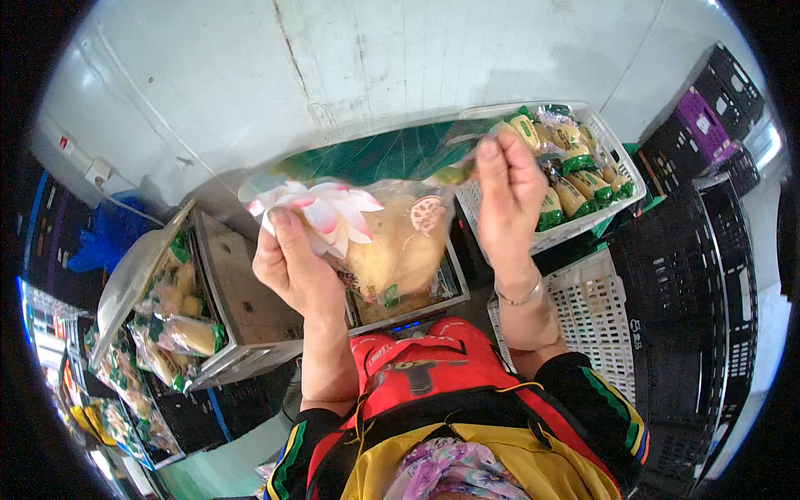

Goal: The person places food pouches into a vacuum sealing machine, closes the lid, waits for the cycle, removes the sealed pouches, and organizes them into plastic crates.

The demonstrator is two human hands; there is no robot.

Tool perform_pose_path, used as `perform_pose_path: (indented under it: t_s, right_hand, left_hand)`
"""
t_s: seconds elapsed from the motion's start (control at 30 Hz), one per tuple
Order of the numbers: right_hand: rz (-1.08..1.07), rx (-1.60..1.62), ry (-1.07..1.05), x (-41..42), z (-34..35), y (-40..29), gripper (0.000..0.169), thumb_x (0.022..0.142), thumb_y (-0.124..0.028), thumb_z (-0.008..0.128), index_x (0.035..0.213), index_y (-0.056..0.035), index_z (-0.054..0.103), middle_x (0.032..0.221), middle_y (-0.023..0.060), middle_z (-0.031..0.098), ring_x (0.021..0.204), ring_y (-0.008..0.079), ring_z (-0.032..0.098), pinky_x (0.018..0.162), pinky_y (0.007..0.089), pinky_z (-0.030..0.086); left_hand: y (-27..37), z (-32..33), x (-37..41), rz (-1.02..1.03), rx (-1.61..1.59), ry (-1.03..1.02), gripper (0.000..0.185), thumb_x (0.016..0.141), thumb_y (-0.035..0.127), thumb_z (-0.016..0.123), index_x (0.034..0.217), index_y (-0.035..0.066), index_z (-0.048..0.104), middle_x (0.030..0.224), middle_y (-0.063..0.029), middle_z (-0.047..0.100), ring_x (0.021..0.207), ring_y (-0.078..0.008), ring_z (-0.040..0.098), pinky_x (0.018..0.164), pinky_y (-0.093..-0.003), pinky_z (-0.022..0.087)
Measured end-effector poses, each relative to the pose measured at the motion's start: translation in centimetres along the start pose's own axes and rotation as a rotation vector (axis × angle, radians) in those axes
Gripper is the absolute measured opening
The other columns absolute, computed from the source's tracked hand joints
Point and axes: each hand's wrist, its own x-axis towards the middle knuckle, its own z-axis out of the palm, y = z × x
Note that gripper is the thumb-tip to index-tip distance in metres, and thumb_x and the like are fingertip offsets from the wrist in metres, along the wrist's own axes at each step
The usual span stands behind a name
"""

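Note:
In front of me hangs a clear printed plastic bag (320, 212) with pale lotus root (381, 250) inside. Its print shows a pink-and-white lotus flower, a green leaf and a cut slice of root. My left hand (300, 265) pinches one side of the bag near the flower, thumb on top. The opposite upper corner is gripped by my right hand (514, 194), which wears a metal bracelet, so the bag's upper edge is stretched between both hands. Beneath the bag is a metal-framed device (406, 317) with small blue lights on its front, mostly covered.
A white plastic crate (615, 140) of bagged roots stands at the right back. At left, a box (244, 306) adjoins more bagged roots (187, 334) under a translucent cover (128, 287). Black crates (672, 300) and a white perforated basket (590, 306) flank my right side. A pale wall (437, 62) rises ahead.

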Motion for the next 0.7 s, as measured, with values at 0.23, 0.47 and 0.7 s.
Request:
perform_pose_path:
  t_s: [0.23, 0.47, 0.7]
  right_hand:
    - [-0.012, -0.176, 0.03, -2.6, 1.1, 3.8, 0.007, 0.091, -0.001, 0.062, 0.095, 0.0023, 0.058, 0.08, -0.0031, 0.051, 0.07, 0.0026, 0.044, 0.062, 0.0168, 0.038]
    - [0.343, 0.12, -0.215, -5.9, 0.3, 6.1, 0.013, 0.092, -0.006, 0.059, 0.095, 0.0053, 0.065, 0.085, 0.0015, 0.063, 0.075, 0.0054, 0.053, 0.063, 0.0217, 0.043]
    - [0.777, 0.665, -0.398, -15.0, -4.4, 10.5, 0.024, 0.089, -0.018, 0.062, 0.093, 0.0046, 0.068, 0.097, 0.02, 0.063, 0.094, 0.0282, 0.058, 0.089, 0.0416, 0.042]
  left_hand:
    - [-1.3, -2.7, 0.5, 0.029, 0.159, -0.064, 0.032, 0.099, 0.025, 0.05, 0.089, -0.003, 0.062, 0.09, -0.0167, 0.068, 0.08, -0.0225, 0.066, 0.075, -0.0353, 0.054]
    - [-3.9, -10.2, 2.0, -0.375, 0.039, -0.088, 0.027, 0.098, 0.028, 0.054, 0.093, 0.003, 0.062, 0.091, -0.0109, 0.068, 0.08, -0.0186, 0.064, 0.076, -0.0325, 0.052]
    - [-8.5, -16.9, -0.9, -0.943, -0.064, -0.475, 0.043, 0.096, 0.031, 0.052, 0.11, -0.009, 0.059, 0.109, -0.0246, 0.065, 0.102, -0.0372, 0.063, 0.096, -0.0471, 0.046]
